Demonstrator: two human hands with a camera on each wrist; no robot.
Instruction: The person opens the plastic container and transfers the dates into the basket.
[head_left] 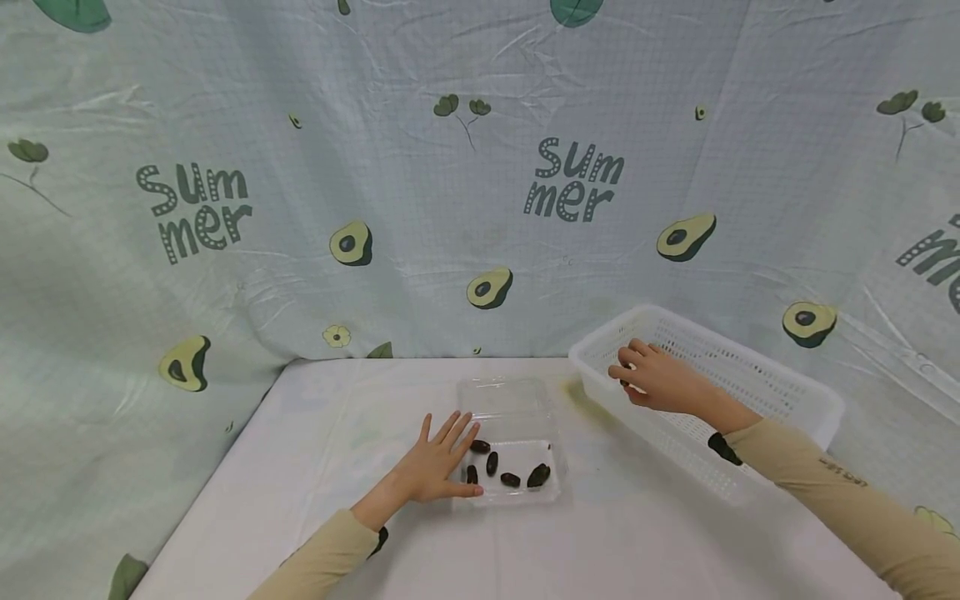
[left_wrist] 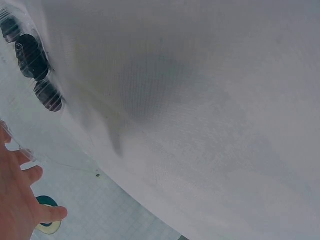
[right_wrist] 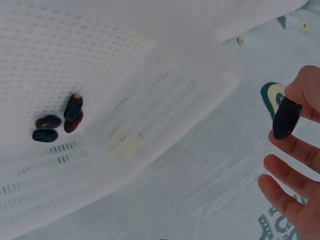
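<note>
My right hand (head_left: 663,379) is above the near left part of a white perforated basket (head_left: 817,400), pinching a dark date (right_wrist: 286,119) between thumb and index finger. In the right wrist view, several dates (right_wrist: 73,106) lie together on the basket floor. My left hand (head_left: 435,462) is spread, its fingers and thumb on the left side of a clear plastic box (head_left: 528,454) that lies with its lid (head_left: 502,398) folded back. Several dates (head_left: 538,476) are scattered inside that box. Three dates (left_wrist: 31,57) show through its wall in the left wrist view.
A white cloth covers the table (head_left: 315,433). Behind it hangs a pale curtain (head_left: 420,192) printed with avocados and lettering. The basket stands at the table's right side, angled, to the right of the plastic box.
</note>
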